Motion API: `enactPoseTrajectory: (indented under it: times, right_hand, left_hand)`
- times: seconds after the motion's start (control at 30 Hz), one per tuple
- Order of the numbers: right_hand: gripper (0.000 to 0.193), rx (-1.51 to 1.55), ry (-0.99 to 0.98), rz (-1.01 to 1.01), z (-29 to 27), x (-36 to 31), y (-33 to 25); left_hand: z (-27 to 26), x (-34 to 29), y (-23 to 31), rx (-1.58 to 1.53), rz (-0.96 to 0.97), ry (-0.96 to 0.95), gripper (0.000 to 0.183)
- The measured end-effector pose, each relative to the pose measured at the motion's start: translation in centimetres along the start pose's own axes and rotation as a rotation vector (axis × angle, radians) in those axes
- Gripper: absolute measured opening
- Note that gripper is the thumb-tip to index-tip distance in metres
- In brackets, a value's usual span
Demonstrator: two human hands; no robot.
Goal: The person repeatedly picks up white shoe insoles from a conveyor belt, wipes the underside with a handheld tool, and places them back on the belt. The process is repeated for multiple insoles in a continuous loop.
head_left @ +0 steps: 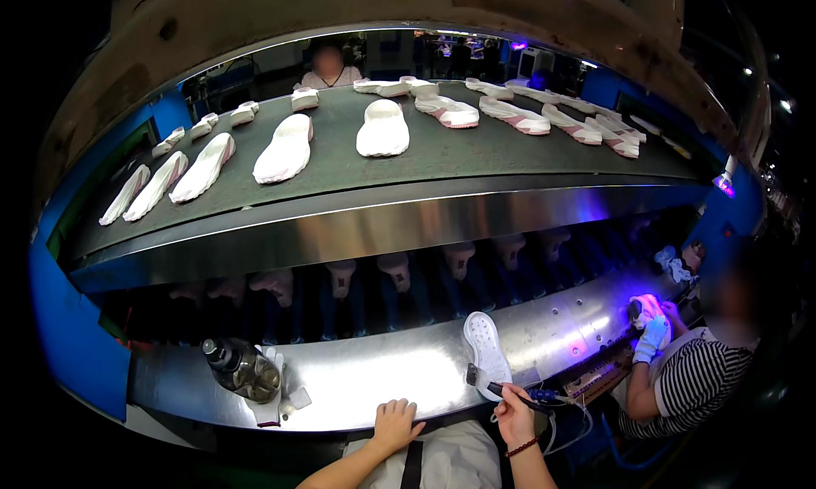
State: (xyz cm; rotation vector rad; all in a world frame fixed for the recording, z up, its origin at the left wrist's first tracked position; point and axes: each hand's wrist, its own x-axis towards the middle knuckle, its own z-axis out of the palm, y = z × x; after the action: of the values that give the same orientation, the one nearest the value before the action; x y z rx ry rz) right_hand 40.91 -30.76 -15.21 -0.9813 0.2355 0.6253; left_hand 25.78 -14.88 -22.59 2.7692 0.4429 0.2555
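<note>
While the right hand (515,417) grips a dark-handled tool (522,396) at the near end of a white sole (487,343), by the front edge of the metal shelf (357,366), the left hand (395,425) lies loose and bare on that edge! Light, even strokes, I'd say, with the left steadying the sole. Tough to call: the tool's tip, any contact, the sole's covered end.

A dark-red beaded bracelet (522,447) rings the right wrist (517,437) — forearms (350,464) bare — and a black strap (412,465) crosses pale clothing (460,453).
</note>
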Motion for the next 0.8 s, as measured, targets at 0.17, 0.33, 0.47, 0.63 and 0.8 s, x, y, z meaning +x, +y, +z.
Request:
enactPoseTrajectory:
  times: [0.17,0.33,0.47,0.63,0.8]
  right_hand:
    - [0.009,-0.006,-0.005,-0.003,-0.5,0.1,0.1]
    - [0.009,-0.007,0.002,-0.004,-0.3,0.0,0.0]
    - [0.009,-0.007,-0.002,-0.013,-0.5,0.1,-0.1]
    - [0.012,0.025,0.023,-0.010,-0.1,0.1,-0.2]
    - [0.012,0.033,0.013,-0.004,-0.4,0.1,0.0]
  left_hand:
    - [-0.5,0.5,-0.1,-0.002,-0.027,0.136,0.038]
    - [-1.7,1.2,-0.2,-0.010,-0.077,0.238,0.038]
    - [-3.0,1.7,0.2,0.000,-0.117,0.342,0.043]
    - [-2.0,0.7,-0.2,0.006,-0.119,0.169,0.045]
    - [-1.4,-0.1,-0.3,0.039,-0.023,-0.087,0.042]
